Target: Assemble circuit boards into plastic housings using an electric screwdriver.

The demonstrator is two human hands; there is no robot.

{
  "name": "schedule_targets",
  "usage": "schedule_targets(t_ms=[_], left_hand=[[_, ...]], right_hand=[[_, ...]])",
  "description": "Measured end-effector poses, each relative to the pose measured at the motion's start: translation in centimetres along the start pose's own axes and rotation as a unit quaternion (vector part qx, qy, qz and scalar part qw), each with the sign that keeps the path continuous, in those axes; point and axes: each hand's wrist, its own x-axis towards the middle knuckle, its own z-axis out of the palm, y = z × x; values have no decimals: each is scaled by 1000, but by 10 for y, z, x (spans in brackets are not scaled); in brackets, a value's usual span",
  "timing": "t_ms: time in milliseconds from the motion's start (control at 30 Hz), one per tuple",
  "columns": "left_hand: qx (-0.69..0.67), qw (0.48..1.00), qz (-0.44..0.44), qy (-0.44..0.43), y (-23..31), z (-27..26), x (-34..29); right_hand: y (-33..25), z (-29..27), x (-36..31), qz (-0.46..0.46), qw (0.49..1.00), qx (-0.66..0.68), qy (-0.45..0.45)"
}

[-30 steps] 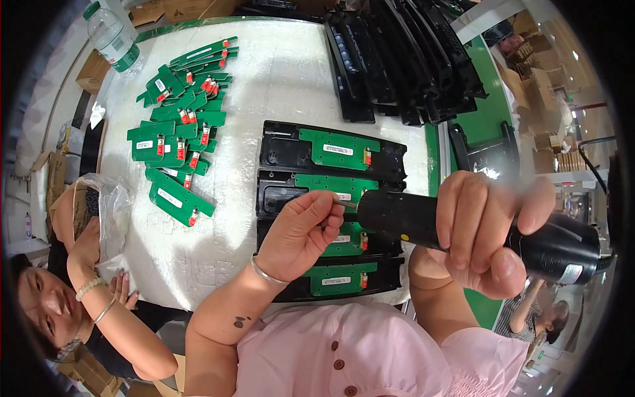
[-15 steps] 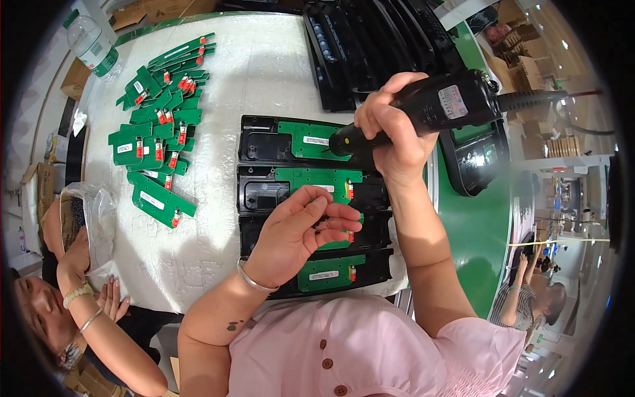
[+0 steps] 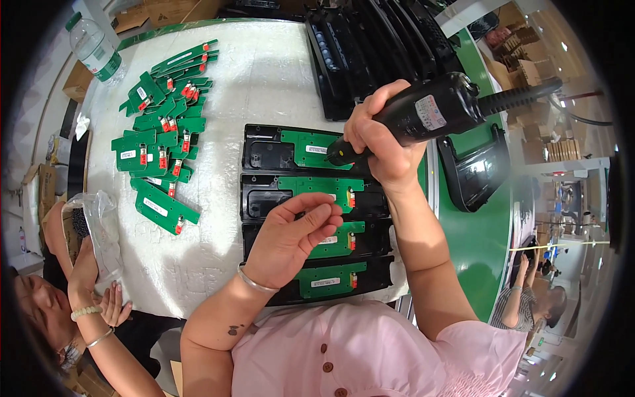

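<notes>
A black electric screwdriver (image 3: 423, 114) lies slanted in my right hand (image 3: 387, 142), fingers wrapped round its body. Its narrow tip points down at the green circuit board (image 3: 311, 153) in the farthest black plastic housing (image 3: 259, 149); whether tip and board touch is unclear. My left hand (image 3: 294, 231) hovers over the middle housings, thumb and fingers drawn together. What is in those fingers is hidden. Below the farthest one, more black housings line up toward me, each with a green board carrying a red-and-white part; the nearest board (image 3: 331, 283) shows fully.
Loose green circuit boards (image 3: 159, 149) are heaped on the white padded tabletop (image 3: 218, 245). A plastic bottle (image 3: 96, 49) stands far left. Black housings (image 3: 370, 46) are stacked at the back; another black piece (image 3: 473, 169) rests right. A co-worker's hands (image 3: 99, 284) hold a clear bag (image 3: 106, 228).
My left hand's fingers have curled in closer to the thumb. The screwdriver's rear has swung slightly left and down, its tip staying near the farthest board. The view has shifted a little.
</notes>
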Motion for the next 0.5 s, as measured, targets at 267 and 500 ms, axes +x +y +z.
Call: schedule_targets(t_ms=[267,500], left_hand=[[-70,997,29,17,-3,-11,1],[-87,996,17,-12,-5,-7,0]], right_hand=[[-64,-2,-20,-116,977,160,-78],[-84,2,-38,-164,970,141,-114]])
